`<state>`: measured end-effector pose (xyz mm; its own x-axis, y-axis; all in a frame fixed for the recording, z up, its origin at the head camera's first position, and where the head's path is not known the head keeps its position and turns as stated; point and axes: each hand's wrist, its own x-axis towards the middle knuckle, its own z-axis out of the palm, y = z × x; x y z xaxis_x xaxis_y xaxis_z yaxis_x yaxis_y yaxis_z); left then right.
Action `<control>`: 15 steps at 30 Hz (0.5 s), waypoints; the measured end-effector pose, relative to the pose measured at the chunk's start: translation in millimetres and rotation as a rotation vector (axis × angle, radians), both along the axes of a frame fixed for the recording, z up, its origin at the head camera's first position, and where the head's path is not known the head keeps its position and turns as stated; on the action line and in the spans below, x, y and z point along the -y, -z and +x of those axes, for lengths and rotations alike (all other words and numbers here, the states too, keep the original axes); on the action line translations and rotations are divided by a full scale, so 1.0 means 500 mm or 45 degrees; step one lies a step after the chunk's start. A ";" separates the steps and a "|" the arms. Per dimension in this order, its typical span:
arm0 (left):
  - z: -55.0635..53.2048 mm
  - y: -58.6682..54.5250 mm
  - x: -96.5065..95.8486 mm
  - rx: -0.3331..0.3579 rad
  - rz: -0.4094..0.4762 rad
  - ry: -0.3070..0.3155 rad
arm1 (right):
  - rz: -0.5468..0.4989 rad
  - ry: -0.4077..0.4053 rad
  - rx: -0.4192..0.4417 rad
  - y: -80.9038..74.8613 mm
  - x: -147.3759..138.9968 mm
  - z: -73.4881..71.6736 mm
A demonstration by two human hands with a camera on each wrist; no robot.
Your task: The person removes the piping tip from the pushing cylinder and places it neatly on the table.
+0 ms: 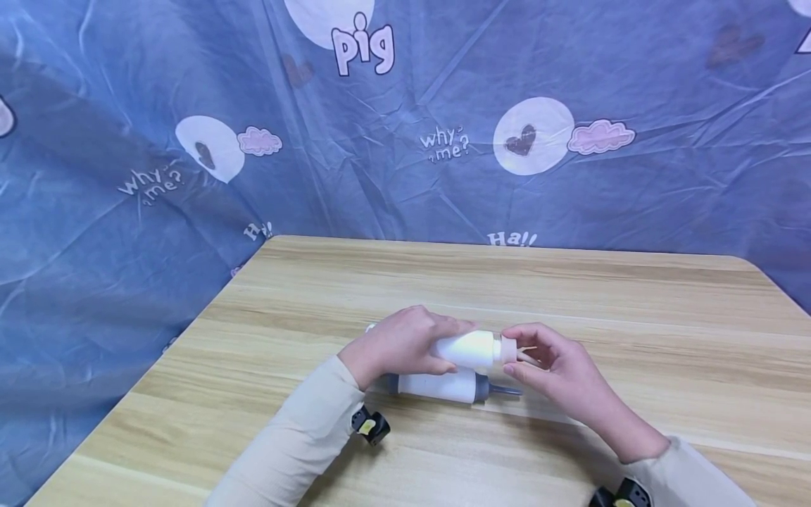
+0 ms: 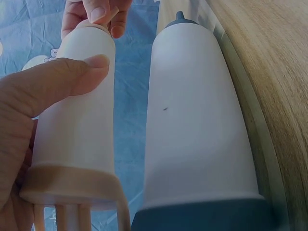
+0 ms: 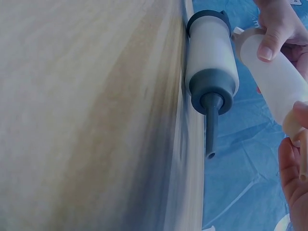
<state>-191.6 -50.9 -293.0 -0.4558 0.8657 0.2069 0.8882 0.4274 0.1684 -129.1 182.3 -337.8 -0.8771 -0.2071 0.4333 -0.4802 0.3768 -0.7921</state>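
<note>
My left hand (image 1: 405,345) grips the body of a white squeeze bottle (image 1: 465,348), which lies sideways over the table. At its right end, my right hand (image 1: 551,366) pinches the pale peach cap (image 1: 509,350), whose narrow nozzle (image 1: 531,359) points right. A strip of white neck shows between cap and body. The left wrist view shows a beige band (image 2: 72,183) with prongs round the bottle's other end. Just nearer to me, a second white squeeze bottle (image 1: 437,386) lies on the table, with a dark grey cap and long nozzle (image 3: 211,130); neither hand holds it.
The wood-grain table (image 1: 507,289) extends around the bottles on every side. A blue printed curtain (image 1: 405,190) hangs behind its far edge and down the left. Each sleeve carries a small black wrist camera (image 1: 370,424).
</note>
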 end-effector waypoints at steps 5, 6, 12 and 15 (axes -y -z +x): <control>-0.001 -0.003 -0.002 0.006 -0.002 -0.004 | -0.028 -0.001 -0.027 0.002 -0.002 0.002; -0.001 -0.004 -0.002 0.010 -0.003 -0.010 | -0.034 0.002 -0.026 0.002 -0.002 0.002; -0.006 -0.002 -0.003 0.015 -0.011 -0.039 | -0.050 0.021 -0.017 0.003 -0.008 0.005; -0.008 0.001 -0.002 0.043 -0.012 -0.079 | -0.046 0.039 -0.007 0.002 -0.012 0.006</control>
